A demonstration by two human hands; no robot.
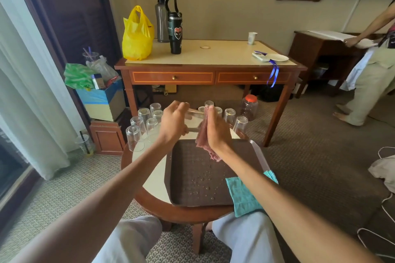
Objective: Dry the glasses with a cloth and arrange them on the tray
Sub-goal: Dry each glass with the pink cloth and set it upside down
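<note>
Both hands are raised over the far edge of the tray (188, 179). The left hand (173, 124) grips a glass (193, 118) that lies on its side in the air, with the fingers curled around its body. The right hand (215, 131) holds a pink cloth (203, 139) against the right end of this glass. Its fingers point upward and are close together, and the cloth hangs down under the palm. I cannot see how the thumb lies.

The tray is dark brown and sits on a round table (149, 196). Many water drops are on its surface. A teal cloth (245, 195) lies at the near right corner of the tray and hangs over the table edge.

Other glasses stand upside down on the far part of the table, one group (139, 128) at the left of the hands and some more (235, 118) at the right.

Farther away there is a wooden desk (213, 54) with a yellow bag (136, 35), a black bottle (175, 28) and a grey bottle (161, 20) on it. A jar with an orange lid (249, 108) is on the floor under the desk. Another person (374, 74) stands at the far right.
</note>
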